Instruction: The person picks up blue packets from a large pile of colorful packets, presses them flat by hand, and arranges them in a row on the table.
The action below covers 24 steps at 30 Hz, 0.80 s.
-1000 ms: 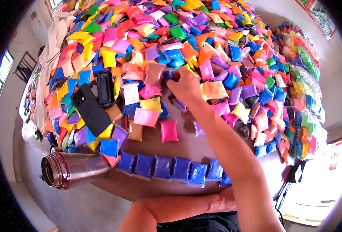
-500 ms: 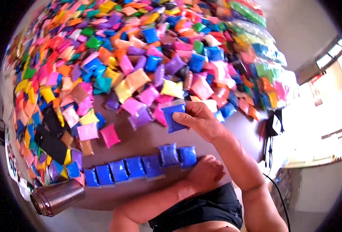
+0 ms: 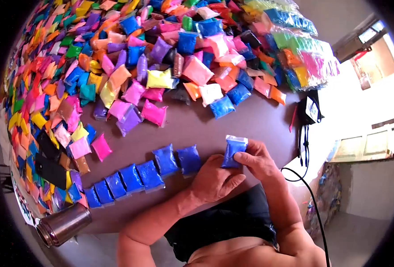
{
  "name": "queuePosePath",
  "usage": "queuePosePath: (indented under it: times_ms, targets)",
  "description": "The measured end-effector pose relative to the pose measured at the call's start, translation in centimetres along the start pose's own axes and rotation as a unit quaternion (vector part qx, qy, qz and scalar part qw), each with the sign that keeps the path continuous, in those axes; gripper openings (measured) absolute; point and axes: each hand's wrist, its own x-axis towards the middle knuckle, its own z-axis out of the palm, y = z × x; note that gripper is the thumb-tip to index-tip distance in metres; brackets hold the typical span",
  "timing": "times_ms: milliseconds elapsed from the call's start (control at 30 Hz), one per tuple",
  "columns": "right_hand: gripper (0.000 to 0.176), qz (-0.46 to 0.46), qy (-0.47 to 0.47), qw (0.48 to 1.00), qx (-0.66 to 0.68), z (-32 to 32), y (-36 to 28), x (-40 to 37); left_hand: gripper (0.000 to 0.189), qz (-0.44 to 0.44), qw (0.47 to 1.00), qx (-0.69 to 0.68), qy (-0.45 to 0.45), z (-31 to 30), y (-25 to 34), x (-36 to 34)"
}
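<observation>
A small blue packet (image 3: 234,153) with a clear top edge is pinched between the thumb and fingers of my right hand (image 3: 257,161). Close against its lower left side is my left hand (image 3: 215,179), its thumb spread away from the fingers and its fingertips partly hidden near the packet. To the left of that hand, several similar blue packets (image 3: 130,178) lie side by side in a slanting row on the brown table (image 3: 179,129). The two nearest my left hand, including the end packet (image 3: 188,160), sit slightly higher than the others.
A large heap of multicoloured packets (image 3: 130,66) covers the far and left parts of the table. Clear bags of packets (image 3: 312,62) are stacked at the far right. A metal flask (image 3: 65,224) lies at the left front, near a black phone-like slab (image 3: 51,170). A black cable (image 3: 315,209) hangs at right.
My right hand has brought the blue packet nearer to me and rightward, beside my left hand. The left hand has turned, with its thumb now spread. The camera view has shifted.
</observation>
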Motion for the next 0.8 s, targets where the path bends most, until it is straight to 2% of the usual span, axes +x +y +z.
queuePosePath:
  times_ms: [67, 133, 200, 233, 333, 567, 633, 667, 733, 800]
  targets:
    - [0.035, 0.005, 0.011, 1.0, 0.002, -0.2, 0.4, -0.5, 0.025, 0.055, 0.997, 0.032, 0.036, 0.3, -0.3, 0.2]
    - [0.033, -0.007, 0.011, 0.999, 0.035, -0.4, 0.6, -0.3, 0.026, 0.045, 0.998, 0.042, 0.015, 0.3, -0.4, 0.1]
    - [0.03, -0.016, 0.016, 0.999, 0.043, -0.1, 0.7, -0.3, 0.027, 0.027, 0.999, 0.018, 0.032, 0.1, -0.2, 0.2]
    - [0.029, -0.026, 0.011, 0.999, 0.035, -0.3, 0.9, -0.3, 0.037, -0.016, 1.0, -0.006, -0.009, -0.1, -0.3, 0.0]
    - [0.025, -0.043, 0.013, 0.998, 0.044, -0.1, 0.9, -0.4, 0.037, -0.029, 0.999, -0.021, 0.024, 0.1, 0.1, 0.2]
    - [0.024, -0.033, -0.002, 0.998, 0.054, -1.2, 1.6, -0.5, 0.041, -0.056, 0.997, -0.049, -0.013, -0.3, -0.2, -0.2]
    - [0.025, -0.04, -0.01, 0.997, 0.071, -1.2, 1.6, -0.5, 0.043, -0.131, 0.985, -0.116, 0.011, -0.1, -0.1, -0.4]
    - [0.024, -0.049, -0.011, 0.995, 0.088, -1.0, 1.6, -0.4, 0.043, -0.131, 0.985, -0.115, 0.01, -0.1, -0.1, -0.3]
    - [0.024, -0.058, -0.012, 0.993, 0.105, -0.8, 1.4, -0.5, 0.03, -0.073, 0.994, -0.066, 0.047, -0.1, -0.2, -0.1]
    - [0.023, -0.05, -0.006, 0.998, 0.031, -0.7, 1.2, -0.5, 0.03, -0.061, 0.995, -0.056, 0.053, -0.1, 0.0, 0.1]
